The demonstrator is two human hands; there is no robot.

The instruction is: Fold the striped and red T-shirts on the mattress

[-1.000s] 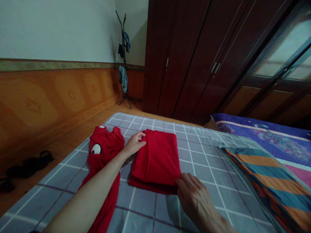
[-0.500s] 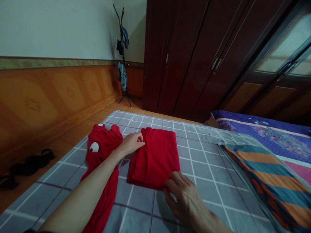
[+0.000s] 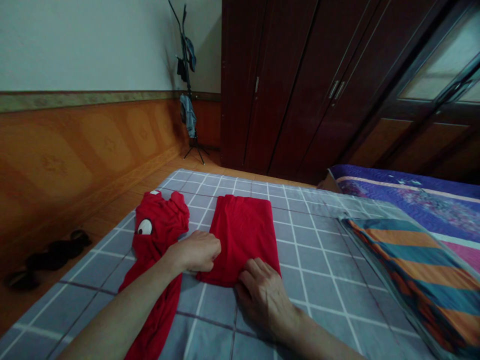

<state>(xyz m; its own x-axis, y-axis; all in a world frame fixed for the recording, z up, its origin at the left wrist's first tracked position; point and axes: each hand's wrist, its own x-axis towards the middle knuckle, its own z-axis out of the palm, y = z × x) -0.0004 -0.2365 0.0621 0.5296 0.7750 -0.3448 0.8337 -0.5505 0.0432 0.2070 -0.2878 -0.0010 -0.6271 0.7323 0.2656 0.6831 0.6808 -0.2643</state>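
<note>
A folded red garment (image 3: 249, 230) lies as a flat rectangle on the bed; its kind is hidden by the folds. My left hand (image 3: 200, 250) is closed at its left edge, the fingers curled on the cloth and their tips hidden. At the near edge, my right hand (image 3: 262, 292) bends its fingers over the fabric, with the thumb out of sight underneath. Left of it is a second red garment (image 3: 161, 215), loosely bunched and long, with a cartoon eye print. My left forearm crosses over this one.
Grey checked bedding (image 3: 318, 260) covers the bed. A folded striped cloth (image 3: 420, 265) in orange and teal lies to the right, beside a purple quilted surface (image 3: 412, 195). Beyond the bed stand a dark wardrobe (image 3: 285, 85) and a coat rack (image 3: 188, 90). Black items (image 3: 56, 255) lie on the floor.
My left hand has come nearer along the left edge of the folded garment. The right hand has shifted left along the near edge. The cloth's left side looks straighter.
</note>
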